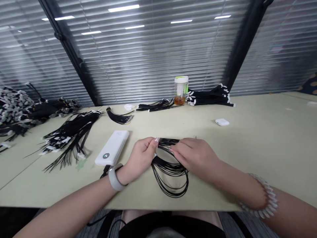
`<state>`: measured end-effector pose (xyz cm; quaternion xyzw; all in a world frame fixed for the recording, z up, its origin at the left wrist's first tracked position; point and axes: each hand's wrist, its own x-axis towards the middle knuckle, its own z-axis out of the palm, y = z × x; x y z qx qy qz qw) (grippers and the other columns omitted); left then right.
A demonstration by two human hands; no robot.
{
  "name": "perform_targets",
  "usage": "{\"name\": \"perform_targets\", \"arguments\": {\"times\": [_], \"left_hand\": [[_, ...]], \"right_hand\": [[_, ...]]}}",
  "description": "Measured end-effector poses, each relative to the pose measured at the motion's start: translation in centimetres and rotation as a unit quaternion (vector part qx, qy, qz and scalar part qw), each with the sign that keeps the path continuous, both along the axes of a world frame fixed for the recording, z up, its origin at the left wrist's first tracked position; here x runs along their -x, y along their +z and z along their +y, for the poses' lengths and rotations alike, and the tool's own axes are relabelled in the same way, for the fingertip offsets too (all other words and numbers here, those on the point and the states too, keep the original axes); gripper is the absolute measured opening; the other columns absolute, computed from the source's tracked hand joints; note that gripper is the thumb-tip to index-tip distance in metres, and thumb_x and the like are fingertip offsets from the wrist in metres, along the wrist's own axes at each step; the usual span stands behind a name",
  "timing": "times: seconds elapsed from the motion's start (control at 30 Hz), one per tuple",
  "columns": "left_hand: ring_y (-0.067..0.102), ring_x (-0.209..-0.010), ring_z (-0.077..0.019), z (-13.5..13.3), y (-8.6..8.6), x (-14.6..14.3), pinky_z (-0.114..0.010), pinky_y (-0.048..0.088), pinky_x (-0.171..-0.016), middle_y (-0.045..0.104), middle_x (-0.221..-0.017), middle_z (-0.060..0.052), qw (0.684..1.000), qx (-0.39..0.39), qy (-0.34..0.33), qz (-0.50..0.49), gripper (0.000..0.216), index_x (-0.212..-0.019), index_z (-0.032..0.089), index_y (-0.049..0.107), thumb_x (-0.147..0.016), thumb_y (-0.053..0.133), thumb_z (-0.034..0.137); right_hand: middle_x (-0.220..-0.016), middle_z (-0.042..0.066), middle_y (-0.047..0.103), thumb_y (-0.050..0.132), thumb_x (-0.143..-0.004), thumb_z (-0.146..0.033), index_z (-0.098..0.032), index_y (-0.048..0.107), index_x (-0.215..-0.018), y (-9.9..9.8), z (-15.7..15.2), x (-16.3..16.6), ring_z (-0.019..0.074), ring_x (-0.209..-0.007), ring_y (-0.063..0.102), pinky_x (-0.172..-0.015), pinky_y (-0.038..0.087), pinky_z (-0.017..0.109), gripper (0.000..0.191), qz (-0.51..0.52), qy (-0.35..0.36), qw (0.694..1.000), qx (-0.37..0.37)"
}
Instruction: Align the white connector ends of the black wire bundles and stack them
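A bundle of thin black cables (pixel 170 168) is looped between my two hands above the near part of the table. My left hand (pixel 144 152) is closed around the bundle's left end, thumb on top, where a bit of white shows beside the fingers. On the other side, my right hand (pixel 195 155) pinches the strands of the same bundle, its fingers curled and partly hiding them. Below the hands the cable loops hang down in a rounded curve toward the table's front edge.
Left of my hands lies a white power bank (pixel 112 148) with a cable plugged in. Black cable bundles (pixel 74 129) spread farther left. A lidded jar (pixel 181 90) and another cable bundle (pixel 209 96) stand by the blinds. A small white case (pixel 222 122) lies at right.
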<state>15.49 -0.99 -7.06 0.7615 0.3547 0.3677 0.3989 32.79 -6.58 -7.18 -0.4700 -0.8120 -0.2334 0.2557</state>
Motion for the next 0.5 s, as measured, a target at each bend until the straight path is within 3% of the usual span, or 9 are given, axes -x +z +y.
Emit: {"name": "perform_targets", "arguments": {"times": [0.17, 0.37, 0.5], "left_hand": [[0.03, -0.045, -0.0073, -0.18, 0.14, 0.01, -0.021, 0.025, -0.043, 0.035, -0.046, 0.005, 1.0, 0.022, -0.007, -0.007, 0.043, -0.052, 0.017, 0.037, -0.084, 0.037, 0.045], [0.027, -0.045, -0.0071, -0.13, 0.64, 0.13, -0.021, 0.024, -0.042, 0.031, -0.047, 0.005, 0.997, 0.07, -0.03, 0.0, 0.041, -0.053, 0.018, 0.033, -0.084, 0.04, 0.045], [0.028, -0.044, -0.0074, 0.19, 0.42, 0.24, -0.021, 0.025, -0.042, 0.032, -0.047, 0.005, 0.995, 0.087, -0.047, 0.02, 0.041, -0.054, 0.018, 0.034, -0.084, 0.038, 0.046]], "right_hand": [[-0.057, 0.0, 0.049, 0.042, -0.083, -0.009, -0.017, 0.049, -0.061, -0.1, -0.02, -0.03, 0.0119, -0.056, 0.043, -0.052, 0.027, 0.028, 0.024, -0.06, 0.024, 0.997, -0.03], [-0.055, 0.001, 0.049, 0.045, -0.083, -0.009, -0.016, 0.05, -0.059, 0.42, -0.25, -0.08, 0.0124, -0.056, 0.042, -0.048, 0.024, 0.027, 0.025, -0.123, 0.061, 0.983, -0.123], [-0.054, 0.001, 0.048, 0.046, -0.082, -0.008, -0.015, 0.052, -0.059, 0.64, -0.32, -0.11, 0.0123, -0.055, 0.042, -0.046, 0.022, 0.028, 0.025, -0.149, 0.072, 0.975, -0.145]]}}
